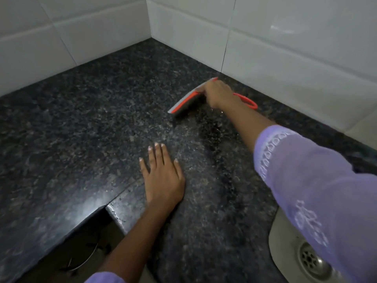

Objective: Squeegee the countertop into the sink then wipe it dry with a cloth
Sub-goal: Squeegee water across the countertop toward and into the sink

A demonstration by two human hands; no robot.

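With the squeegeeing apparently just begun, the right hand [217,92] gripped the orange-and-grey rubber-bladed squeegee [187,102] by the tiled wall, far from the steel sink [285,240], the left hand [163,176] lay flat and spread on the speckled black granite desk [81,119], and no cloth showed.

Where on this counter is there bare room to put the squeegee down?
Bare counter lies left of the left hand, up to the tiled wall. It is crowded by the right hand, squeegee and sink.

Sink [285,240] mostly behind sleeve [318,180]
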